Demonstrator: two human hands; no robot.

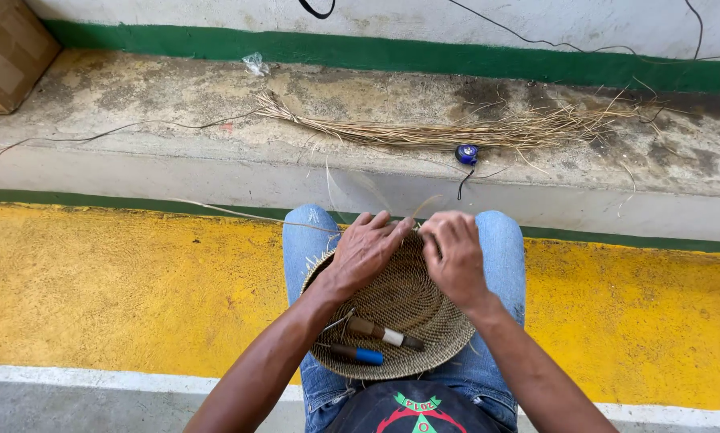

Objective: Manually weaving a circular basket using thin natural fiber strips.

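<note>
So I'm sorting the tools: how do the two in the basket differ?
The upper tool has a brown handle, a white band and a dark tip; the lower tool is dark with a blue end. The upper one looks thicker and longer. Both lie slanted inside the woven basket, untouched by either hand.

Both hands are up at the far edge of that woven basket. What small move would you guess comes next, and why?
Probably pulling the thin straw strand snug with the right hand, while the left hand steadies the round woven straw basket: both hands meet at its far rim, where loose strands stick up.
</note>
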